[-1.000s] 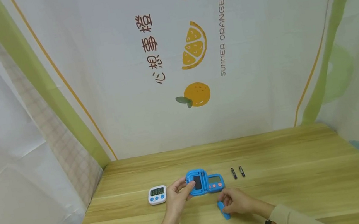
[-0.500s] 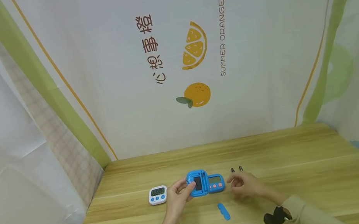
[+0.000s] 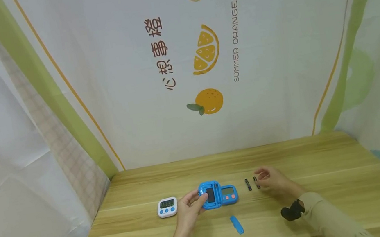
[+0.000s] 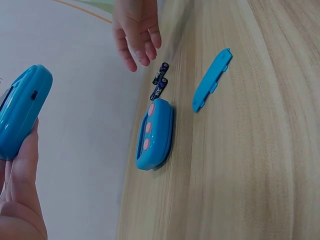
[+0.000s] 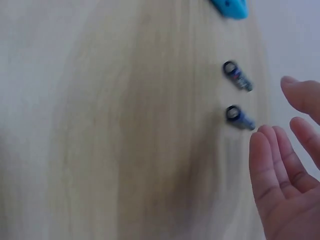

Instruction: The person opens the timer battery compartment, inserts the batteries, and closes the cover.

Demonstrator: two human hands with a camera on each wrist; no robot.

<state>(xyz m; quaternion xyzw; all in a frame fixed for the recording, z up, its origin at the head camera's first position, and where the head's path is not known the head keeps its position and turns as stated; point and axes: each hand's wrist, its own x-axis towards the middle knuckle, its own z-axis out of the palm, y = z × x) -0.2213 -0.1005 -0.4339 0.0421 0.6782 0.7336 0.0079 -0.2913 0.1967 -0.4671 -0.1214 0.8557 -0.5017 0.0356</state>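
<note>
Blue case [image 3: 211, 194], dark panel in its face, held up off the tabletop [image 3: 309, 186] in the left grip [image 3: 189, 209], which pinches it, thumb on front, fingers behind. Readable print is on the white backdrop [image 3: 270, 110]: "SUMMER ORANGES" [image 3: 235, 36] running sideways, plus brown characters 心想事橙 [image 3: 159, 55]. White timer [image 3: 167, 207] lies just beside the left grip; its display digits are too small to read surely. Right arm reaches forward, right grip [image 3: 272, 178] above the tabletop, spread, thumb apart from relaxed fingers, near a dark battery [image 4: 160, 73]. Second battery [image 3: 248, 184] lies next to that one; lettering on both unreadable. Blue timer [image 3: 230, 195] with pink buttons lies between case and batteries, blue strip [image 3: 237, 225] nearer the person.
</note>
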